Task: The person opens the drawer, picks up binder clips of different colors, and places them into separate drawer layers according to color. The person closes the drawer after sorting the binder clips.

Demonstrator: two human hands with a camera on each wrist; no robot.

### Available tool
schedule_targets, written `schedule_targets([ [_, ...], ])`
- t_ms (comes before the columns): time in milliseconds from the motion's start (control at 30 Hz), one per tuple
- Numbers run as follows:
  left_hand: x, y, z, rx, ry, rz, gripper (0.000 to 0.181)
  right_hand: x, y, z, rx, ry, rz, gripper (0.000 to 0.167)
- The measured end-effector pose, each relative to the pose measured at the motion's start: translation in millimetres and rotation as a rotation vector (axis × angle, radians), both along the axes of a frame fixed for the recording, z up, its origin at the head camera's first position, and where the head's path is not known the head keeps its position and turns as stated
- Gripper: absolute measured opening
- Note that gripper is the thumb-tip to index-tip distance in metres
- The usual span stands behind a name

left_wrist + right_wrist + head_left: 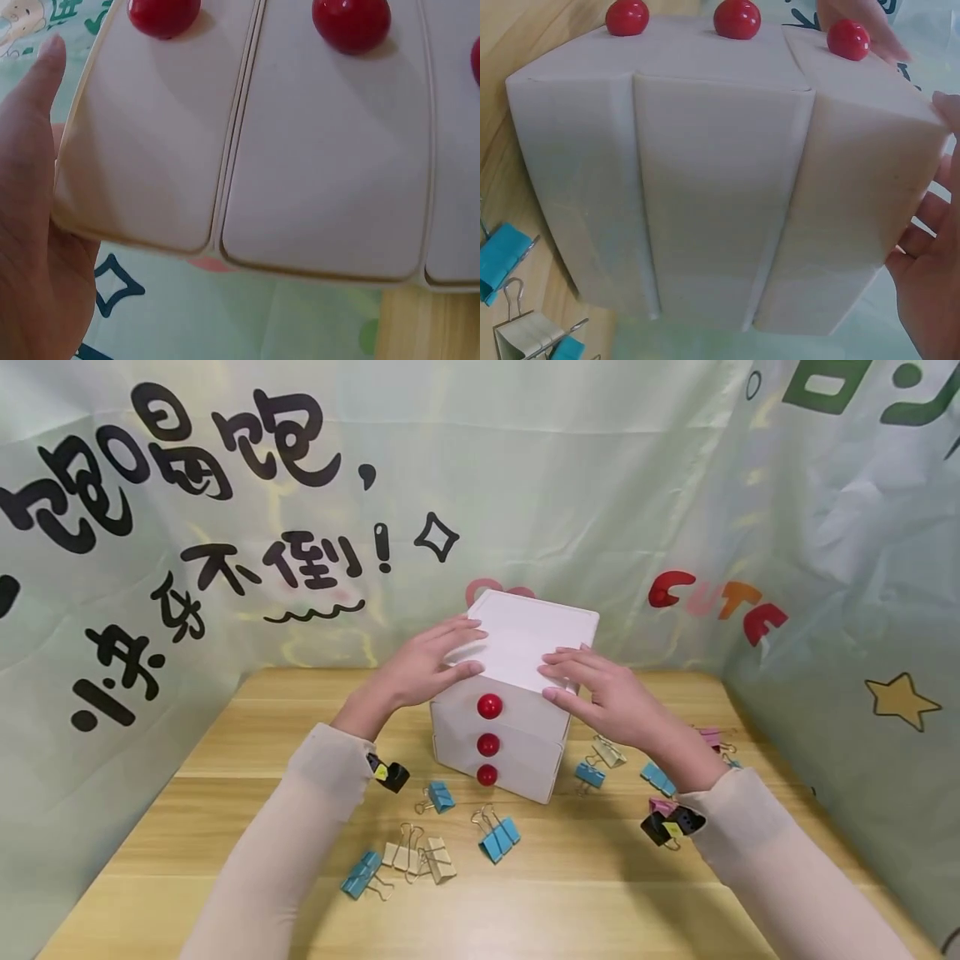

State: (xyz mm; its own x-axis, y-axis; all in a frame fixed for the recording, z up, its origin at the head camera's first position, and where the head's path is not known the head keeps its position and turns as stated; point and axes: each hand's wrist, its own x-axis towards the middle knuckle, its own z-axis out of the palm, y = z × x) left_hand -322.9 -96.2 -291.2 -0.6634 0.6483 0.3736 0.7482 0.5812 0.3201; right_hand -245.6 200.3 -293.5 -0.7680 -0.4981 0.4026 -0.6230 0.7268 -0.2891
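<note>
A white box [517, 714] made of stacked drawer-like sections stands on the table, with red round knobs [490, 706] down its front. My left hand [427, 667] touches the upper left edge of its top, fingers extended; in the left wrist view the hand [37, 202] lies along the end section [142, 135]. On the upper right edge rests my right hand [611, 697], fingers extended over the top. The right wrist view shows that hand [930, 255] at the edge of the top section [862, 195]. Some fingertips are hidden behind the box in the wrist views.
Blue binder clips [499, 838] and cream binder clips [440, 860] lie in front of the box. More clips, blue [589, 774], cream [608, 752] and pink, lie to its right, partly under my right forearm. A printed cloth [600, 485] hangs behind the wooden table [555, 910].
</note>
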Motion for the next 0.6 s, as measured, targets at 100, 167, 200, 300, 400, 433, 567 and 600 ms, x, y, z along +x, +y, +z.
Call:
schedule_targets([
  [100,0.2,3.8,0.3,-0.034,0.023,-0.034,0.056,-1.6,0.4,-1.5,-0.011,0.018,0.013,0.043],
  [167,0.6,4.0,-1.4,-0.058,0.035,-0.036,0.056,-3.3,0.5,-2.7,-0.018,0.022,0.026,0.042],
  [200,0.7,3.9,-2.5,-0.065,0.042,-0.035,0.055,-4.3,0.7,-3.1,-0.022,0.024,0.033,0.042],
  [300,2.7,4.2,-4.3,-0.088,0.063,-0.029,0.056,-8.5,2.8,-4.4,-0.044,0.034,0.061,0.04],
  [400,5.8,5.1,-4.2,-0.104,0.07,-0.014,0.057,-12.6,5.4,-4.2,-0.064,0.03,0.085,0.038],
  [433,7.0,5.3,-3.9,-0.108,0.068,-0.006,0.058,-13.8,6.1,-3.8,-0.066,0.026,0.092,0.039],
  [567,11.3,5.7,-3.7,-0.127,0.061,0.036,0.059,-16.2,6.6,-1.9,-0.045,0.002,0.09,0.04],
  [600,12.4,6.0,-3.7,-0.127,0.059,0.046,0.059,-16.5,6.4,-1.6,-0.037,-0.003,0.083,0.041],
])
